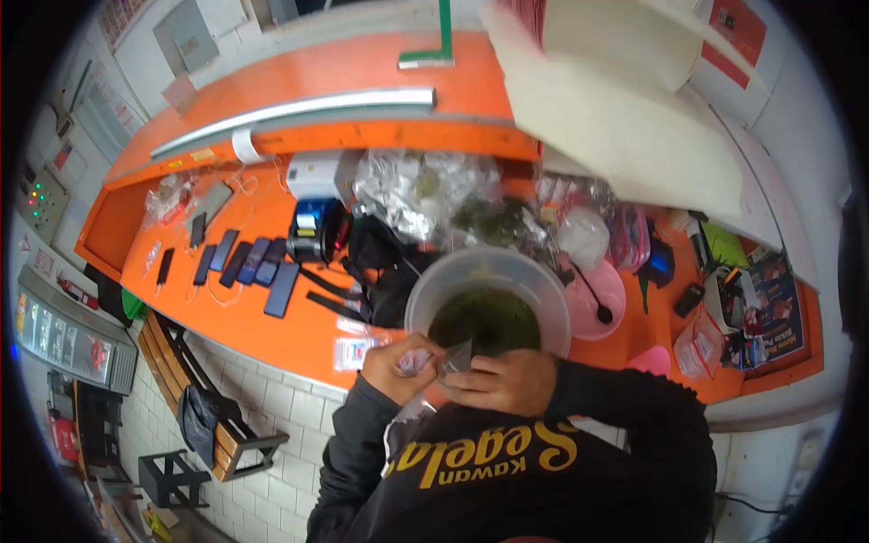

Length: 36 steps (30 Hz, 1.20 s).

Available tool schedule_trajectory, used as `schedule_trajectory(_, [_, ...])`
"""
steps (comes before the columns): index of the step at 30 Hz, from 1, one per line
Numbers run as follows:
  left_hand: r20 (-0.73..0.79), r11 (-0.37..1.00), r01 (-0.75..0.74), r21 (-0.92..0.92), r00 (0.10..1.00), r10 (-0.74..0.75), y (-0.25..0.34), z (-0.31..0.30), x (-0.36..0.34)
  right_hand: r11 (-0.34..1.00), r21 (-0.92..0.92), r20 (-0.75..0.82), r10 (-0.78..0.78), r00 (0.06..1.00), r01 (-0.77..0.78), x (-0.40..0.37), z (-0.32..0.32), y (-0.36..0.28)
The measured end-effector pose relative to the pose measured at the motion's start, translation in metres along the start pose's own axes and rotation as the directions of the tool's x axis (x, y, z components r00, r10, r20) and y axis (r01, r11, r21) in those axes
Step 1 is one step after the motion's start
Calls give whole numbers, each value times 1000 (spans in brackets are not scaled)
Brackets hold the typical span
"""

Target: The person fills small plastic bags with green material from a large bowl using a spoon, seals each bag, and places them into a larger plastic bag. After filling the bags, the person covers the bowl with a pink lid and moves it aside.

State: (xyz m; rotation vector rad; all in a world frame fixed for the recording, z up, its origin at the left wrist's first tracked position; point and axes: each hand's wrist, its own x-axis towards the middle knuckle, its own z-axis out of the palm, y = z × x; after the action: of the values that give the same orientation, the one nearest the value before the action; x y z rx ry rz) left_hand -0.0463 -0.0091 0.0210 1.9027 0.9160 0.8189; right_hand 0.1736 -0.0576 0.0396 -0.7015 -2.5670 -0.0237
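A small clear plastic bag (456,360) is pinched between the fingers of my right hand (502,380), just in front of a large translucent bucket (559,303). My left hand (396,369) is closed beside it, with crumpled clear plastic showing at its fingertips. Both hands are close together at the bucket's near rim. Dark green contents (484,321) fill the lower part of the bucket. To the left of the bucket, near my left hand, a plastic packet (351,353) with a blue and red label lies on the orange counter (303,337).
Right of the bucket, a pink bowl (608,294) holds a black ladle (602,312). Behind are a heap of clear plastic bags (425,185) and a black bag (385,262). Several phones (240,262) lie leftward. A wooden bench (186,380) stands beyond the counter's left front edge.
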Motion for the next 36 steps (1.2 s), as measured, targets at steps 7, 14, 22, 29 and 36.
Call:
schedule_trajectory(7, [211,956,-141,-257,957,198,9,-17,-25,957,274,49,88,995,-98,13,-28,-7])
schedule_trajectory(14, [304,870,122,-477,952,33,-13,-19,-60,817,171,561,379,736,-550,9,40,89])
schedule_trajectory(22, [-57,792,68,-607,990,-129,-38,-24,-103,940,-49,645,289,707,-339,11,133,85])
schedule_trajectory(29, [-159,712,75,-698,953,-256,-40,-24,-107,-206,517,786,498,366,-831,2,153,97])
schedule_trajectory(36, [-243,819,37,-572,947,-212,-33,-20,-79,-288,630,696,621,360,-721,-1,88,103])
